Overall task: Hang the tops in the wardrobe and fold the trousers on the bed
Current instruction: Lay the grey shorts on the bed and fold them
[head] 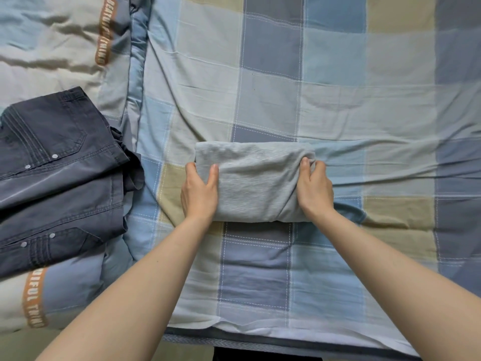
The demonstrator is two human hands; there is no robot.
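Folded grey trousers (253, 182) flat on the checked bedsheet (338, 87). Left hand (199, 190) gripping one end, thumb on top; right hand (313, 185) pinching the bunched other end. Dark blue trousers (59, 178) folded nearby on a quilt (52, 43).

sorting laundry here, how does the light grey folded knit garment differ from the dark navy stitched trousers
The light grey folded knit garment is a compact rectangle; the dark navy stitched trousers lie looser and larger. The left hand and right hand hold the grey one; the navy pair lies untouched. Both rest on the checked bedsheet.
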